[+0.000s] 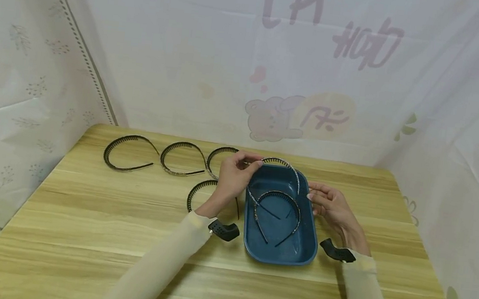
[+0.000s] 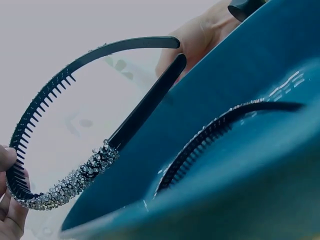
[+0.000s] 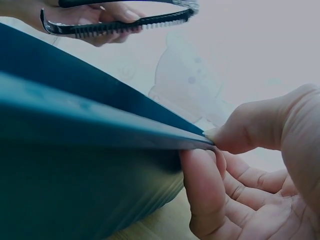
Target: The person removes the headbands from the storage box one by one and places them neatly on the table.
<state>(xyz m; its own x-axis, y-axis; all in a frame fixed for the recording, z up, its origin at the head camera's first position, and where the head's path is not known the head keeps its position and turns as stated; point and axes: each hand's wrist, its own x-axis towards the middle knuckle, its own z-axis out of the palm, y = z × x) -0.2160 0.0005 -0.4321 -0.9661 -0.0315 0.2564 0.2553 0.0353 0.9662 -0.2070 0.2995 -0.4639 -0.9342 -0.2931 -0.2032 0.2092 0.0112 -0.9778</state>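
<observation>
My left hand (image 1: 236, 175) pinches a black toothed headband with silvery beads (image 2: 75, 180) by its curved top, holding it over the blue basin (image 1: 279, 256). In the left wrist view the band's two ends point toward the far wall of the basin. Another beaded headband (image 1: 257, 211) lies inside on the basin floor, its open ends toward me. On the right side my right hand (image 1: 335, 211) pinches the basin's rim between thumb and fingers, as the right wrist view shows up close.
Left of the basin, several headbands lie on the wooden table (image 1: 123, 235): one far left (image 1: 106, 154), one beside it (image 1: 163, 158), one partly behind my left hand (image 1: 209, 161), and a nearer one (image 1: 190, 198) partly behind my left wrist. A printed cloth (image 1: 187, 64) hangs behind.
</observation>
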